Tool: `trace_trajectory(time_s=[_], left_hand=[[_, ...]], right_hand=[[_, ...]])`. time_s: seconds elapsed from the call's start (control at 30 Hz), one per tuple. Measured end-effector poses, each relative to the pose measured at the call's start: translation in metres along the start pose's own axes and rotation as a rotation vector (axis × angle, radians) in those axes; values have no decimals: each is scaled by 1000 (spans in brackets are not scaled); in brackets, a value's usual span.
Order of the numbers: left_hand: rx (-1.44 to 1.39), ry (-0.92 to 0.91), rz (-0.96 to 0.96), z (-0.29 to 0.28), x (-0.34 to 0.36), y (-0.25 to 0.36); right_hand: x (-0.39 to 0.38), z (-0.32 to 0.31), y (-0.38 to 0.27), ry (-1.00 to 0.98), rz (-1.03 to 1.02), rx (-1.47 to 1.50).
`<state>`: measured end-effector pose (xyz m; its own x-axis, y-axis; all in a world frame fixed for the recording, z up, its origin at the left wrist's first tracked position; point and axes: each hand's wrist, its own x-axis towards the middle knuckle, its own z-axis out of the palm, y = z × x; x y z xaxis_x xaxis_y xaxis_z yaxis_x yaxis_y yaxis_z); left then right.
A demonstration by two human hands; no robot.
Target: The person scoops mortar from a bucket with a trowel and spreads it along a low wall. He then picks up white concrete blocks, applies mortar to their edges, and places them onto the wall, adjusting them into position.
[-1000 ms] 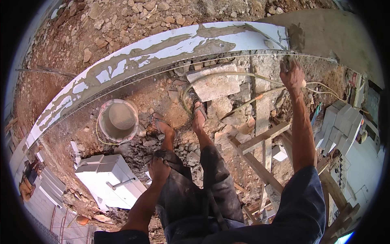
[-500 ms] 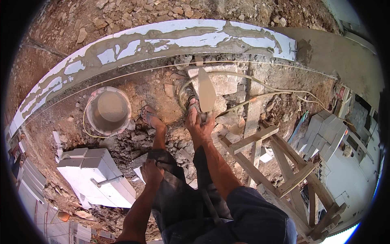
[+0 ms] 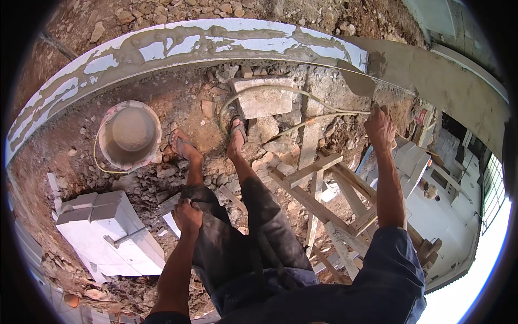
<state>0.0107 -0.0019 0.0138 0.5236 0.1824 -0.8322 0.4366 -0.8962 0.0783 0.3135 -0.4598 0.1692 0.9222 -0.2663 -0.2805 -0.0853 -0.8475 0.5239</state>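
Observation:
My right hand [image 3: 380, 129] is closed round the handle of a trowel [image 3: 357, 82]. The leaf-shaped blade, coated in grey mortar, points away from me, near the right end of a low curved-looking row of white blocks [image 3: 224, 45]. Uneven grey mortar streaks the top of those blocks, leaving white patches bare. My left hand [image 3: 188, 217] rests curled on my left thigh; what lies inside its fingers, if anything, is hidden. Left of my feet stands a round bucket [image 3: 157, 135] with grey mortar in it and a thin yellow handle hanging down its side.
A taut string [image 3: 396, 85] runs along the near side of the wall. A hose [image 3: 280, 88] loops over a pale slab. Wooden trestle [image 3: 313, 171] stands at right. White blocks [image 3: 110, 237] with a hammer-like tool lie at left. Rubble covers the ground; a grey-plastered wall [image 3: 431, 73] continues right.
My right hand has swung the trowel from in front of my right foot out to the far right, by the wall. My left hand stays on my thigh. The whole view has shifted slightly.

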Motion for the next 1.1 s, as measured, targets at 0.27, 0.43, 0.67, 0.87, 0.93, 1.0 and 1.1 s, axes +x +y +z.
trace_trajectory(time_s=[0.27,0.43,0.67,0.87,0.93,1.0,1.1], left_hand=[[-25,-71,28,-10,0,6],[-138,-24,-22,12,-14,-8],[-334,-1,-3,28,-24,-16],[-648,127,-132,39,-35,-36],[-715,181,-140,38,-34,-35],[-750,166,-195,44,-38,-35],[-746,153,-217,47,-43,-30]], right_hand=[[-86,69,-4,-438,262,125],[-113,113,-149,-452,-35,379],[-147,81,-426,-299,-833,500],[-122,75,-659,-385,-1024,121],[-116,94,-688,-317,-1097,69],[-125,80,-692,-454,-1177,20],[-118,82,-653,-536,-1255,76]])
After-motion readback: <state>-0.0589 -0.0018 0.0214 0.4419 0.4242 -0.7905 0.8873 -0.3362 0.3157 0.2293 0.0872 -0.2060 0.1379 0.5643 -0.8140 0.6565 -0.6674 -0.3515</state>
